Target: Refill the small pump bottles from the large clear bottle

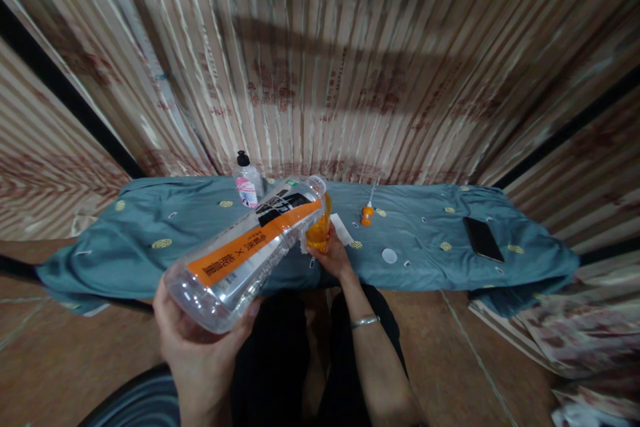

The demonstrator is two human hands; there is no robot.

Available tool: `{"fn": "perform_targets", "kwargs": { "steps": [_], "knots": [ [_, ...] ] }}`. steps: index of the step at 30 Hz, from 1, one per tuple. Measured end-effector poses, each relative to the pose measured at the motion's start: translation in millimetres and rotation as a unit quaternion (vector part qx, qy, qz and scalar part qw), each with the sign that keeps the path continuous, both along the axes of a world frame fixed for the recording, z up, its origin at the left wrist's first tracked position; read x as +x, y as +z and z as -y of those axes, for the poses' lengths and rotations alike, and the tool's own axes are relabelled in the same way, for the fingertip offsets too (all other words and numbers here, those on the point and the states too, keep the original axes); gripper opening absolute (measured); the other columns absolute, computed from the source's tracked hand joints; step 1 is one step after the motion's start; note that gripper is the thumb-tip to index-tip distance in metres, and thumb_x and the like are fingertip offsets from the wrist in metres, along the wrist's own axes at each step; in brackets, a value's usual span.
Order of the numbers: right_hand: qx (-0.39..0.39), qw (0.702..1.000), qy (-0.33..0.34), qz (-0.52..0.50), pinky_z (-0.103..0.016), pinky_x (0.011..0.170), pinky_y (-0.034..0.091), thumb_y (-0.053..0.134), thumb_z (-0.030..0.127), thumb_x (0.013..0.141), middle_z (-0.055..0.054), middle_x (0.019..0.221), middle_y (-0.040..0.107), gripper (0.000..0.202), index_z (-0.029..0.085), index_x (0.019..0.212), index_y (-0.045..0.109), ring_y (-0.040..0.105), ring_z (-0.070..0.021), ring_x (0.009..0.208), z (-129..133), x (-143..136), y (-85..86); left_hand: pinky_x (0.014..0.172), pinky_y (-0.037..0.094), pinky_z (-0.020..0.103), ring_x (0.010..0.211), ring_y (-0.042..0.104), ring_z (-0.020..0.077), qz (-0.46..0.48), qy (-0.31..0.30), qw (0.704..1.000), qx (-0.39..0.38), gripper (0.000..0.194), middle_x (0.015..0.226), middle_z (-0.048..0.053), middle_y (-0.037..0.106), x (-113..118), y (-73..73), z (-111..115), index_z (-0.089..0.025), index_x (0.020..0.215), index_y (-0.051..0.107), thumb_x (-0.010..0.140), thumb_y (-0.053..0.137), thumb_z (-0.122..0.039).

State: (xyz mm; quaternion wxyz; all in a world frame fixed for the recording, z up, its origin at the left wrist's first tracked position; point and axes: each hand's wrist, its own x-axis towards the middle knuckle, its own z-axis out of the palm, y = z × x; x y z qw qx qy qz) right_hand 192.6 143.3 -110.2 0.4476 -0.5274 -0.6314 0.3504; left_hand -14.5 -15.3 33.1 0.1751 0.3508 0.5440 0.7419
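My left hand is wrapped round the base of a large, clear plastic bottle with an orange and silver label. The bottle is tilted, its uncapped mouth up and to the right, close to an amber see-through container. Around that container my right hand is closed; its rim is partly hidden behind the bottle. Whether liquid is flowing between the two I cannot tell. Right of my hands an orange pump head with a clear tube lies on the cloth. A white round disc lies nearer me.
A teal patterned cloth covers the narrow table. At its back left stands a clear bottle with a black cap and pink label. White paper lies by my right hand, a dark phone at the right. Behind hangs a striped curtain.
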Motion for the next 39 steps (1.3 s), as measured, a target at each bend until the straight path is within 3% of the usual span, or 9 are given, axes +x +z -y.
{"fn": "perform_targets", "kwargs": {
  "steps": [8,16,34,39],
  "knots": [
    [0.002,1.0,0.01,-0.013,-0.051,0.114,0.057,0.082,0.029,0.076,-0.016,0.138,0.073,0.091,0.017,0.156,0.041,0.073,-0.0329,0.125,2.5,-0.3,4.7,0.101,0.061,0.042,0.12,0.069,0.0325,0.016,0.016,1.0,-0.005,0.104,0.134,0.013,0.072,-2.3,-6.1,-0.1,-0.018,0.135,0.067,0.037,0.1,-0.016],
    [-0.001,1.0,0.007,-0.015,-0.048,0.113,0.058,0.083,0.027,0.075,-0.012,0.136,0.074,0.091,0.021,0.155,0.042,0.074,-0.0309,0.122,1.4,-0.7,3.0,0.092,0.062,0.031,0.114,0.069,0.0256,0.003,-0.003,1.0,0.025,0.098,0.128,0.008,0.073,-0.7,-2.8,-0.5,-0.021,0.134,0.07,0.041,0.098,-0.012],
    [0.008,1.0,0.006,0.0,-0.051,0.112,0.059,0.084,0.032,0.076,-0.013,0.135,0.074,0.092,0.02,0.157,0.043,0.073,-0.0328,0.124,-0.4,2.4,-2.3,0.102,0.061,0.045,0.117,0.069,0.032,0.008,0.009,1.0,0.005,0.103,0.131,0.011,0.073,-0.8,-3.7,-0.4,-0.02,0.135,0.067,0.038,0.1,-0.017],
    [0.005,1.0,0.014,-0.004,-0.052,0.116,0.056,0.084,0.031,0.076,-0.015,0.138,0.072,0.092,0.018,0.157,0.041,0.072,-0.0328,0.127,-0.3,1.6,-1.9,0.103,0.06,0.043,0.12,0.069,0.0321,0.01,0.002,1.0,0.001,0.102,0.133,0.011,0.072,-0.8,-4.5,0.2,-0.02,0.137,0.066,0.04,0.099,-0.016]
  ]
}}
